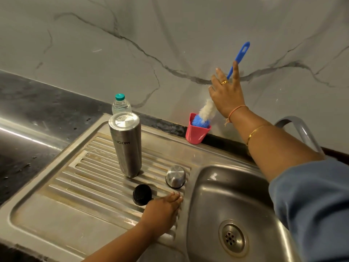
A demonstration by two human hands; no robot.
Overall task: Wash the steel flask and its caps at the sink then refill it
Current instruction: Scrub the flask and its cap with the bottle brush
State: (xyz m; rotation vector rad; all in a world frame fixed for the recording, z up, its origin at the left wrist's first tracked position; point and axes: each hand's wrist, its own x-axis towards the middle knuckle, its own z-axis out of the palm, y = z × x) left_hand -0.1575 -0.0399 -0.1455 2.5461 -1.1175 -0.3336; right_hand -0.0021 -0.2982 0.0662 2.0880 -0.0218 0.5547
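The steel flask (125,144) stands upside down on the ribbed drainboard (66,214). Its steel outer cap (175,176) and black inner cap (142,194) lie to its right, near the basin edge. My left hand (162,212) rests flat on the drainboard beside the black cap, holding nothing. My right hand (227,93) is raised at the wall with its fingers spread and straight. It is in front of the blue-handled bottle brush (240,52), which stands in a pink cup (196,134). Whether the fingers touch the handle is unclear.
A small clear water bottle (121,104) with a teal cap stands behind the flask. The sink basin (217,195) with its drain (232,238) lies to the right. A grey tap (300,129) arches behind my right forearm. Dark counter runs along the left.
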